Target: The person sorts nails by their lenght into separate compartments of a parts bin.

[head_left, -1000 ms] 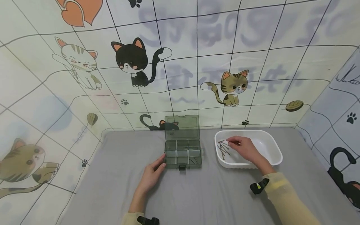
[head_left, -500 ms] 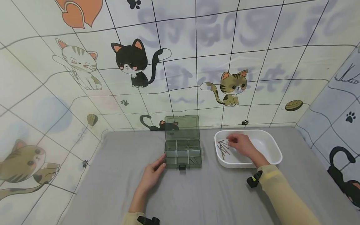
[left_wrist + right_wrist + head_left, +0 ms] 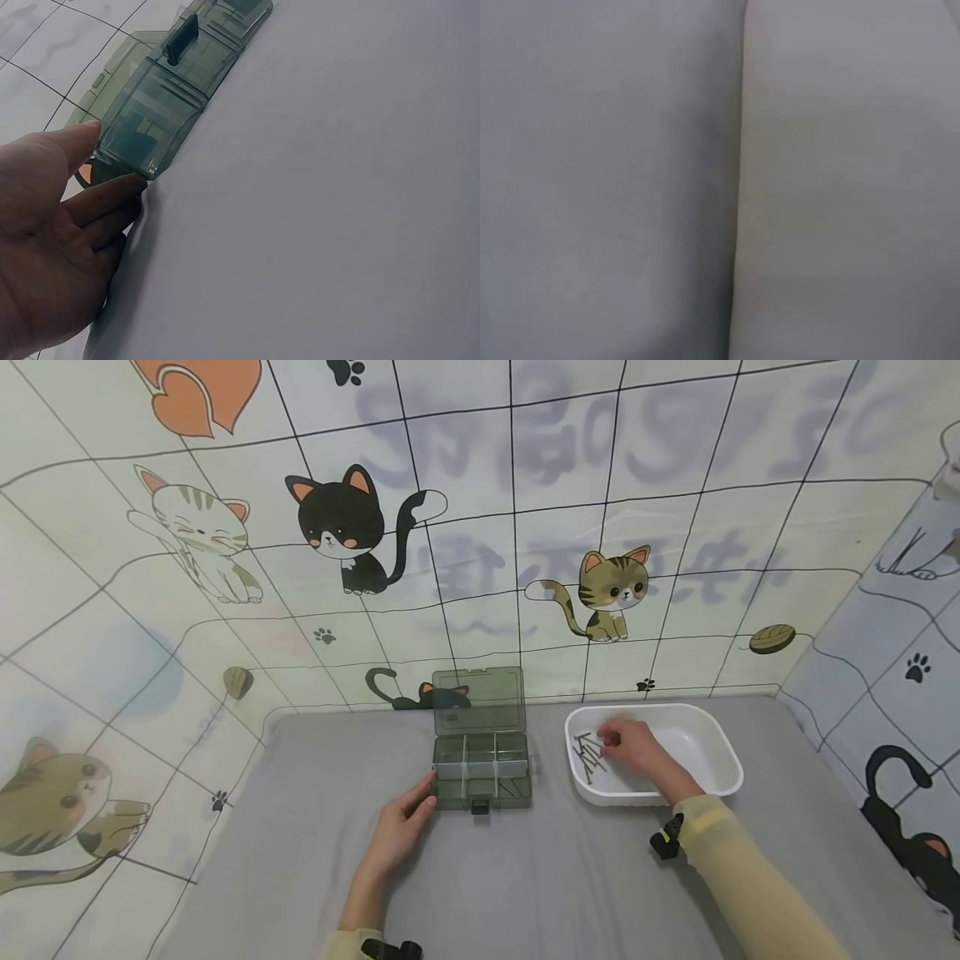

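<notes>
In the head view, a translucent green compartment box point(image 3: 480, 768) stands with its lid point(image 3: 478, 702) raised. Thin dark pieces point(image 3: 512, 788) lie in its front right compartment. My left hand point(image 3: 399, 828) touches the box's left side with fairly straight fingers; the left wrist view shows thumb and fingertips at the box's corner. To the right, my right hand point(image 3: 636, 750) is inside a white tray point(image 3: 720, 752), fingers bent down beside several thin screws or nails point(image 3: 588, 758). Its fingertips are blurred and partly hidden, so whether they pinch one cannot be told.
Grey cloth point(image 3: 465, 885) covers the table. A cat-printed sheet point(image 3: 480, 527) rises behind and at both sides, close behind the box and tray. A dark latch point(image 3: 480, 807) sticks out at the box's front. The right wrist view shows only blurred cloth and a pale surface.
The head view has shifted a little, so the scene sits slightly further left. My right hand stays at the screws with small finger movement, its forearm turned slightly. The left hand keeps its place.
</notes>
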Demonstrator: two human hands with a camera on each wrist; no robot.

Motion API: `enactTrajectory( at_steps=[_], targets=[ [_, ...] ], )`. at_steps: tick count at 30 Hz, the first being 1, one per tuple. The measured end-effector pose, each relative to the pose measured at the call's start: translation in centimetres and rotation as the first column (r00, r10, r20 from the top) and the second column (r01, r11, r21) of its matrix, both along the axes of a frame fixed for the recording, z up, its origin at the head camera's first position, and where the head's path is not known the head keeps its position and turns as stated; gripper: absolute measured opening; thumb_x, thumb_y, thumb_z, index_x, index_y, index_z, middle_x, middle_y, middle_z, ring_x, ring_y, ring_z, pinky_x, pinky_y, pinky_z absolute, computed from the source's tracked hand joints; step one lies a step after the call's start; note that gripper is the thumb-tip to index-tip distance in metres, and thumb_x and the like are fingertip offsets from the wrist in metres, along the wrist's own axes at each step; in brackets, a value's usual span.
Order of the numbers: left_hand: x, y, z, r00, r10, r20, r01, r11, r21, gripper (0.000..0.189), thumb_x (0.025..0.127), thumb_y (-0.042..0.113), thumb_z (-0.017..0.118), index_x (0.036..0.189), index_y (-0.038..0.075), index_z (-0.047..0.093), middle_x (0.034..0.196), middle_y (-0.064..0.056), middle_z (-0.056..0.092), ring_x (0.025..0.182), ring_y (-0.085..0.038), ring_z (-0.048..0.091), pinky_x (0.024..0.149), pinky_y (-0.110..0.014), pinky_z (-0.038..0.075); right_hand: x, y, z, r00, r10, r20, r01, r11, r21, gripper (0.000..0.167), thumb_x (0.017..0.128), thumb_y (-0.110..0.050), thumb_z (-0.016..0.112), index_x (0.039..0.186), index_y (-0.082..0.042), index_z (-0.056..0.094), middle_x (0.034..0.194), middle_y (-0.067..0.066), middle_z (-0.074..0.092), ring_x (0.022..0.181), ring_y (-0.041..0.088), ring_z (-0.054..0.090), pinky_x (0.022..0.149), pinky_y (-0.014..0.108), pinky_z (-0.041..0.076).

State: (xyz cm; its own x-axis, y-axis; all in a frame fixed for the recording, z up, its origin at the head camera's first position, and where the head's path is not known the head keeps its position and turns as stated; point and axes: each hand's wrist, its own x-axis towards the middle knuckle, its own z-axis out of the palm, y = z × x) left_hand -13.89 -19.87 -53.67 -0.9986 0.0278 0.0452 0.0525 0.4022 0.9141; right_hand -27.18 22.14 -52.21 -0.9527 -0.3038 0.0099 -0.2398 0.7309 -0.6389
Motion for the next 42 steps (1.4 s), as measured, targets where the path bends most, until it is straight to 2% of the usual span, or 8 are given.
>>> enactTrajectory(
  at_steps=[7,15,21,25,28,33,38,42],
  targets=[
    [0.4,0.7,0.7,0.999,0.033,0.001,-0.033,0.999,0.001,0.044,0.104,0.008,0.062,0.147,0.006,0.057,0.147,-0.016,0.054,0.138,-0.036,0.049,0.111,-0.055,0.04,0.3,-0.1,0.3,1.0,0.011,0.009,-0.012,0.999,0.049,0.016,0.086,0.003,0.074,0.101,0.007,0.072,0.087,0.01,0.068,0.084,0.025,0.061,0.077,0.04,0.051],
    [0.1,0.0,0.1,1.0,0.0,-0.003,0.0,1.0,0.005,0.044,0.104,0.019,0.063,0.148,0.016,0.058,0.147,-0.012,0.056,0.139,-0.031,0.049,0.111,-0.051,0.041,-0.2,0.4,0.4,0.999,0.035,-0.016,-0.033,0.997,0.071,0.018,0.084,0.0,0.076,0.102,0.004,0.076,0.086,0.005,0.073,0.086,0.024,0.063,0.081,0.04,0.049],
    [0.0,-0.2,-0.1,1.0,-0.009,0.007,0.009,1.0,-0.017,0.045,0.105,0.021,0.063,0.149,0.019,0.057,0.148,-0.011,0.055,0.138,-0.03,0.05,0.11,-0.049,0.044,0.2,-0.1,1.0,0.998,0.049,-0.027,-0.046,0.993,0.11,0.017,0.083,0.002,0.074,0.1,0.006,0.077,0.085,0.008,0.073,0.085,0.025,0.064,0.08,0.041,0.051],
    [-0.1,-0.2,-0.2,1.0,-0.016,0.003,0.016,0.999,-0.028,0.046,0.104,0.023,0.063,0.149,0.018,0.056,0.149,-0.011,0.054,0.137,-0.031,0.051,0.109,-0.05,0.044,0.4,-0.4,1.3,0.999,0.053,0.006,-0.053,0.989,0.139,0.021,0.082,0.002,0.073,0.102,0.007,0.077,0.087,0.01,0.073,0.082,0.023,0.062,0.075,0.038,0.052],
    [-0.1,-0.3,-0.2,1.0,-0.014,0.008,0.014,1.0,-0.027,0.046,0.105,0.023,0.063,0.15,0.018,0.056,0.15,-0.011,0.054,0.139,-0.031,0.049,0.111,-0.05,0.042,0.2,-0.7,1.3,0.997,0.047,0.062,-0.056,0.987,0.151,0.023,0.082,0.001,0.073,0.104,0.006,0.077,0.089,0.008,0.071,0.082,0.022,0.059,0.074,0.036,0.052],
    [0.0,-0.4,0.1,1.0,-0.008,0.004,0.008,1.0,-0.022,0.045,0.105,0.023,0.062,0.149,0.018,0.057,0.15,-0.01,0.054,0.139,-0.031,0.049,0.11,-0.05,0.043,-0.2,-0.8,1.0,0.995,0.048,0.089,-0.06,0.988,0.144,0.021,0.082,0.0,0.074,0.103,0.003,0.078,0.089,0.006,0.07,0.083,0.02,0.058,0.074,0.035,0.051],
    [0.1,-0.3,0.3,1.0,-0.013,0.009,0.013,1.0,-0.002,0.045,0.104,0.023,0.063,0.149,0.018,0.057,0.149,-0.01,0.054,0.139,-0.031,0.049,0.111,-0.05,0.043,-0.2,-0.5,1.1,0.997,0.067,0.048,-0.072,0.99,0.12,0.019,0.08,0.001,0.074,0.098,0.003,0.078,0.084,0.003,0.07,0.079,0.018,0.058,0.071,0.032,0.05],
    [0.1,-0.2,0.3,1.0,-0.024,0.014,0.024,1.0,0.01,0.046,0.104,0.022,0.064,0.149,0.016,0.057,0.149,-0.012,0.053,0.139,-0.032,0.049,0.111,-0.05,0.043,0.2,-0.2,1.5,0.999,0.042,0.027,-0.044,0.994,0.096,0.019,0.079,0.0,0.073,0.097,0.002,0.078,0.08,0.001,0.068,0.078,0.017,0.056,0.069,0.03,0.046]
  ],
)
